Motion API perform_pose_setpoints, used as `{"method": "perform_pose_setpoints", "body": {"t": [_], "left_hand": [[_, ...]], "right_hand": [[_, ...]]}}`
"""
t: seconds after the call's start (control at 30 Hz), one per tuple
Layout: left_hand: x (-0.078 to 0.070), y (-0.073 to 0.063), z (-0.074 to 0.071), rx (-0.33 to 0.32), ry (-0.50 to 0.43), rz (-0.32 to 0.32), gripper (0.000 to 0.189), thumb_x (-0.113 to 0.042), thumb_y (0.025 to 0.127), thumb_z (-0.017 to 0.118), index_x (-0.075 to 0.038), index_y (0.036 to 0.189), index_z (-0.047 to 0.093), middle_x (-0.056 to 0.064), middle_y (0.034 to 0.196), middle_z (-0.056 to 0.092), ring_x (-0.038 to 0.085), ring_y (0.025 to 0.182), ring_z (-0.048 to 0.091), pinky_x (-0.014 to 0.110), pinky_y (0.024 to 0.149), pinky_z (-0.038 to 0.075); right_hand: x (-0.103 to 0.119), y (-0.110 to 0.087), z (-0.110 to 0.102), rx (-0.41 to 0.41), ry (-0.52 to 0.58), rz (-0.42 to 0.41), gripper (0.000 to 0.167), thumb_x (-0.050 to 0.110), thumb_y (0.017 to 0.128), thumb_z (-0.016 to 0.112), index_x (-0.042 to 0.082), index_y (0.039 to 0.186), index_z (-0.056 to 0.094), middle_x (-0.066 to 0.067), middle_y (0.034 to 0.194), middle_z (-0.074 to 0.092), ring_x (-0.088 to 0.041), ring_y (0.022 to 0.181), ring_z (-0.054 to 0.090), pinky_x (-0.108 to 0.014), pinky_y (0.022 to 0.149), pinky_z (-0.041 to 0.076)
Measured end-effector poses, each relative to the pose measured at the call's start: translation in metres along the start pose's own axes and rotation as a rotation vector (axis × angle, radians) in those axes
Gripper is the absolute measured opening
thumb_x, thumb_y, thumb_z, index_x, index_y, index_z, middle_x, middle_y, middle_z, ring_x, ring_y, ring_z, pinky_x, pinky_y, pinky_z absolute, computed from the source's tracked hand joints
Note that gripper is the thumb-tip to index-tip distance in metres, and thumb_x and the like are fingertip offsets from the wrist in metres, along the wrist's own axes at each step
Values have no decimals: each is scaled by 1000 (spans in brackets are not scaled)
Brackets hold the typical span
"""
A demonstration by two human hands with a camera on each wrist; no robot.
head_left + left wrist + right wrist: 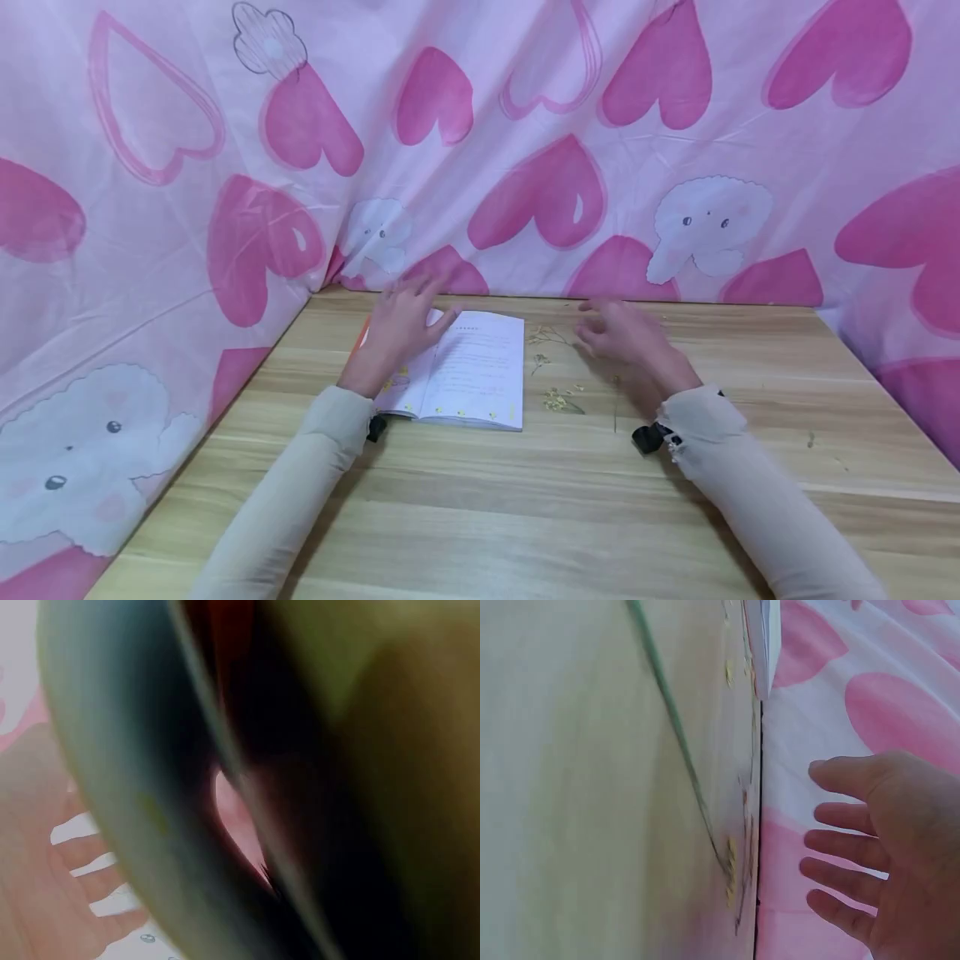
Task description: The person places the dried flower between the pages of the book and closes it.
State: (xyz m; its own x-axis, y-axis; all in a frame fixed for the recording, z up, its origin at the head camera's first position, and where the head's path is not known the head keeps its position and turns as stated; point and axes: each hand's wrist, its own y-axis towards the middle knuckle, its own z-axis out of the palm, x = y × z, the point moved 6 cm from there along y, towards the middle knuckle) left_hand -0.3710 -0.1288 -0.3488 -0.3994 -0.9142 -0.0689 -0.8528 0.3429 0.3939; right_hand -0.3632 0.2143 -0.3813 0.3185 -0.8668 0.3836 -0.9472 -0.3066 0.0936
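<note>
An open book [480,367] lies on the wooden table, its right page printed with lines of text and small yellow figures along the bottom. My left hand [405,321] is spread over the left page and covers much of it; in the left wrist view the fingers [97,885] are apart and the book's edges loom close and blurred. To the right of the book, my right hand [622,329] hovers over the table with nothing in it, fingers [847,847] extended. Beside it lie dried flower sprigs [558,402], and a thin green stem [676,724] crosses the right wrist view.
A pink and white cloth [525,167] with hearts hangs behind and to the left of the wooden table [480,517]. Small plant bits [811,439] lie at the table's right. Each wrist wears a black camera mount [649,439].
</note>
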Motion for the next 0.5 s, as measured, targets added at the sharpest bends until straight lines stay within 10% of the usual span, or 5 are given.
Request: {"method": "perform_pose_setpoints", "body": {"t": [0.17,0.5], "left_hand": [[-5,-11,0,4,-9,31,50,-52,106,62,-18,143,67,11,128,77,40,105,75,56,87,61],[-4,-30,11,155,-198,-17,42,-35,108,64,-14,143,69,11,138,74,33,127,70,55,104,58]], "right_hand": [[3,-2,5,10,-2,10,35,31,105,70,9,132,71,-11,121,77,-32,113,74,-52,96,61],[8,-5,19,72,-5,0,12,23,102,74,13,104,78,-4,99,76,-22,94,70,-45,87,60]]}}
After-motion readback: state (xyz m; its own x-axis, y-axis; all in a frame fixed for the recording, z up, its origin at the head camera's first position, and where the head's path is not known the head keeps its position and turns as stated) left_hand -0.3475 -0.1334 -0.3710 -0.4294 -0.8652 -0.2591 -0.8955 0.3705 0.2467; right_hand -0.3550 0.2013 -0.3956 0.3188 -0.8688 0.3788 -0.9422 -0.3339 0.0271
